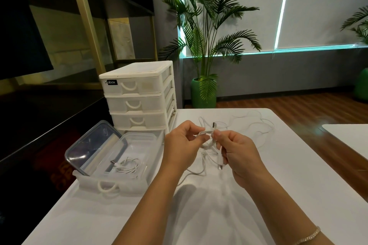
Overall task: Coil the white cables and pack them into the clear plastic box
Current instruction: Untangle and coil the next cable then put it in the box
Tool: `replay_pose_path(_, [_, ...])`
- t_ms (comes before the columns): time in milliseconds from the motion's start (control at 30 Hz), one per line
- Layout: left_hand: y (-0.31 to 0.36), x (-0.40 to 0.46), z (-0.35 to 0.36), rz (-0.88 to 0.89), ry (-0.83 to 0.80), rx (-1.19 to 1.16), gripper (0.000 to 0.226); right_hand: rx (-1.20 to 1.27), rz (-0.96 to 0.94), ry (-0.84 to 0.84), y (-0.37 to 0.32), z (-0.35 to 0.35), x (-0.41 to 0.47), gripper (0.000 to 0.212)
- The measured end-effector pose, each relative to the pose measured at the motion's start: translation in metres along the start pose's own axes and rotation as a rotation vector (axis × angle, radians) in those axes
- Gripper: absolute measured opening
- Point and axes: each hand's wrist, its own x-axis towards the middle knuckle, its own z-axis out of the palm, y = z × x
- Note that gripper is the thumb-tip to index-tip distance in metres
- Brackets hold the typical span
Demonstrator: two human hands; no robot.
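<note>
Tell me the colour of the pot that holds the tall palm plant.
The pot is bright green, seen in the head view behind the table.

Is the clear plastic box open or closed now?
Open. The clear plastic box has no lid on top; its lid leans tilted at its left side, and one coiled cable lies inside.

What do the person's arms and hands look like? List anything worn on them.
Both forearms are bare, with no sleeves in view. The left hand wears nothing visible. The right hand has no visible rings; a thin, light-coloured chain bracelet circles that forearm. No gloves or watch.
</note>
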Motion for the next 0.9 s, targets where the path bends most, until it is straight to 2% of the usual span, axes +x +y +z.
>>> replay_pose_path(67, [-0.002,0.001,0.0,0.056,0.054,0.081,0.005,-0.07,-0.007,0.002,0.001,0.001,0.0,0.028])
replay_pose_path(233, [-0.006,0.0,0.0,0.318,0.202,0.259,0.007,-0.192,-0.037,-0.024,0.002,0.002,-0.002,0.024])
replay_pose_path(367, [-0.013,0.002,0.001,0.469,0.208,0.389,0.014,-0.355,-0.157,0.03,0.004,-0.001,0.0,0.021])
replay_pose_path(433, [-0.015,0.003,0.001,0.513,0.158,0.406,0.018,-0.408,-0.219,0.076,0.003,-0.004,0.001,0.02])
replay_pose_path(567, [-0.015,0.003,0.001,0.526,0.033,0.337,0.018,-0.326,-0.269,0.115,0.0,-0.007,-0.001,0.016])
replay_pose_path(767, [-0.004,-0.004,-0.001,0.51,0.04,0.167,0.019,-0.083,-0.168,0.113,-0.007,-0.01,-0.001,0.015])
replay_pose_path(900, [0.003,-0.008,0.001,0.536,0.019,0.086,0.029,-0.046,-0.118,0.098,-0.008,-0.011,-0.001,0.012])
